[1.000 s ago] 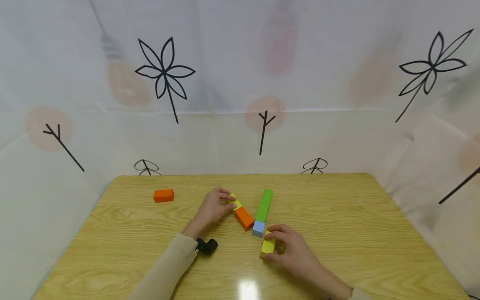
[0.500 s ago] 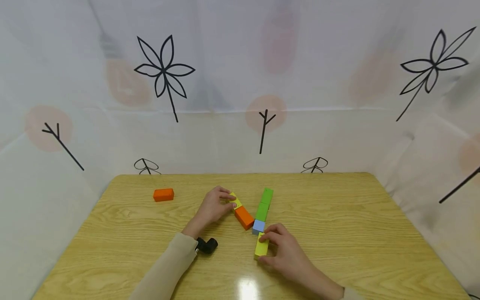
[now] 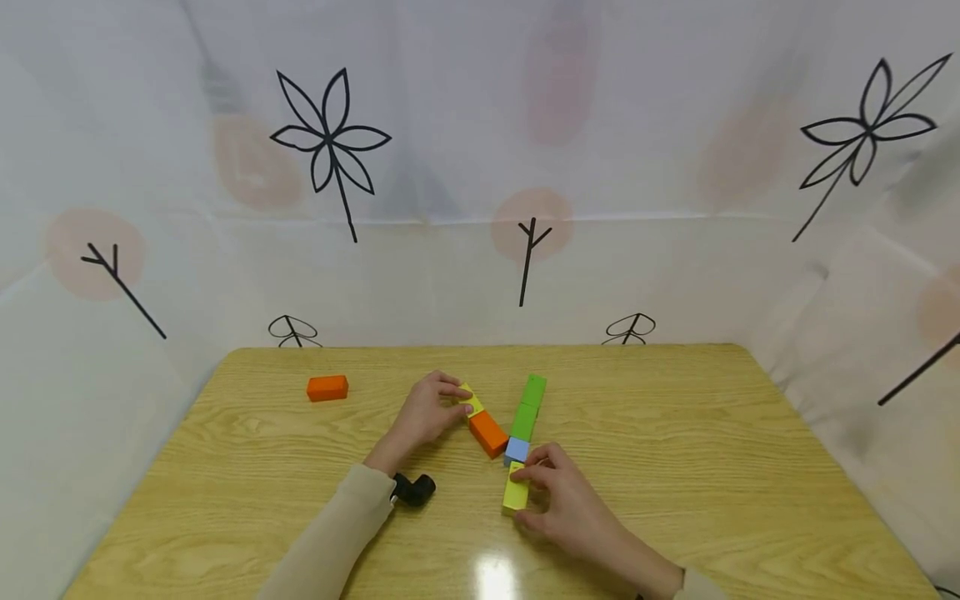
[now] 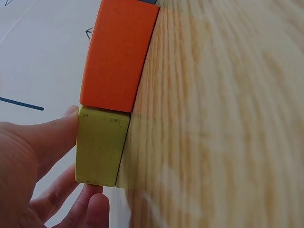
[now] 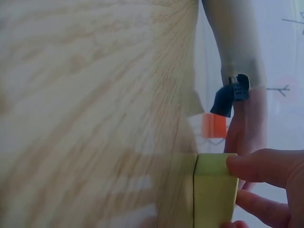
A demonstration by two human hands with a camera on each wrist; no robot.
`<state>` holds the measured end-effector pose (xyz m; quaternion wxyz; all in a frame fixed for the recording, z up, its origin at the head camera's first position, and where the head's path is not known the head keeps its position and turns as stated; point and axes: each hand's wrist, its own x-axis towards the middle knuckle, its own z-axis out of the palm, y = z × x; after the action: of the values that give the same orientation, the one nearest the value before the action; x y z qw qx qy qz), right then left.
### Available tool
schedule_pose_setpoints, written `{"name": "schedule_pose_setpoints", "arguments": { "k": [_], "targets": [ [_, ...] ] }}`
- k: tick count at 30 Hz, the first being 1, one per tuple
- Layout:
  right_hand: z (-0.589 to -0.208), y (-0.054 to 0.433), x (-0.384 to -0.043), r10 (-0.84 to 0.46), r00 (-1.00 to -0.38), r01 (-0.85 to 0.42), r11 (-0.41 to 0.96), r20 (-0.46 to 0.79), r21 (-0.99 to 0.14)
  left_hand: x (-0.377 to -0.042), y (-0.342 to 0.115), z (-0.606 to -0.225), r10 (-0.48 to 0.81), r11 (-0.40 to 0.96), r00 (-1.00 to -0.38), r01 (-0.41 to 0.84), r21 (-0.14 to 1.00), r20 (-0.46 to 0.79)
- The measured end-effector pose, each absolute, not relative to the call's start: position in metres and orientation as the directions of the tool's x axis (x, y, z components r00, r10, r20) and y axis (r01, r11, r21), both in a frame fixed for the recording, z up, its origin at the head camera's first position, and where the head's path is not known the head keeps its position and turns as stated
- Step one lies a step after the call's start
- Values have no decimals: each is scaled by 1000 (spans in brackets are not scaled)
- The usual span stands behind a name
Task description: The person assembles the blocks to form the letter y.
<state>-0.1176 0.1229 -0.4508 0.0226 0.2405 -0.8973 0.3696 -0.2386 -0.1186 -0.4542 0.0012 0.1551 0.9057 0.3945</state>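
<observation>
In the head view, my left hand pinches a yellow block at the far end of a slanting pair. An orange block continues that pair, end to end with the yellow, as the left wrist view confirms. Between thumb and fingers, my right hand holds another yellow block, lying on the table right at the near side of a blue block. Beyond the blue, two green blocks run away in line. The orange block's near corner meets the row beside the blue block, making a V shape.
A loose orange block lies at the table's far left. The wooden table ends at a white patterned cloth. A black wrist camera sticks out from the left sleeve.
My right hand has slid its yellow block leftward and straightened it, bringing it in line below the blue block. The left hand has stayed in place on its yellow block.
</observation>
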Motion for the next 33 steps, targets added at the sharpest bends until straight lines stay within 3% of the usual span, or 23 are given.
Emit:
{"name": "schedule_pose_setpoints", "arguments": {
  "k": [33],
  "targets": [
    [-447,120,-129,-484,-858,-476,619,174,-625,-241,-120,-451,298,636,-947,293,714,123]
  ]
}}
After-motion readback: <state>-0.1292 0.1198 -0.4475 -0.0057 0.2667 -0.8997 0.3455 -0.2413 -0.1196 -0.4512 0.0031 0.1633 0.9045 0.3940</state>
